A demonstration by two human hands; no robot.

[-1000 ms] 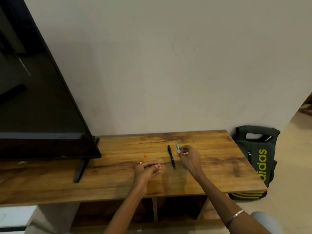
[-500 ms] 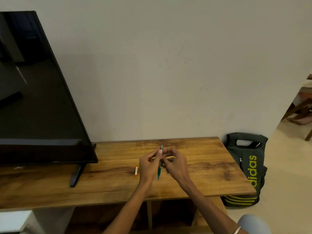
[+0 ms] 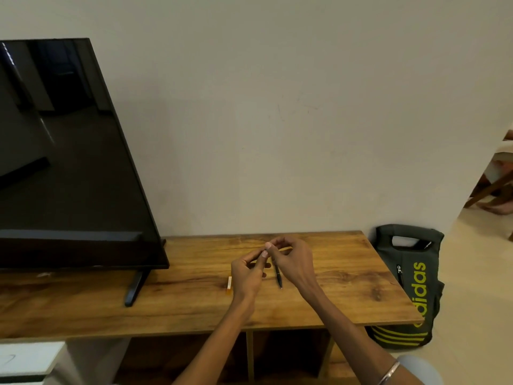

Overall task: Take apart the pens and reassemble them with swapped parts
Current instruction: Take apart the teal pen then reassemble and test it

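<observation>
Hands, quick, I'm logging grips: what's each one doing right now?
Left hand: fingers curled, pinching something too hidden to identify.
Right hand: fingers curled, meeting the left's fingertips; contents cannot be told.

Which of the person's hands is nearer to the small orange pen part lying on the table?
Left. The left hand is just right of the orange pen part, almost beside it. The right hand is farther right, beyond the black pen.

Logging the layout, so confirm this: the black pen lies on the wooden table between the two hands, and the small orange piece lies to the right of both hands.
Not quite. In the head view the orange piece lies left of both hands, beside the left hand. The black pen does lie on the wooden table between it and the right hand.
</observation>
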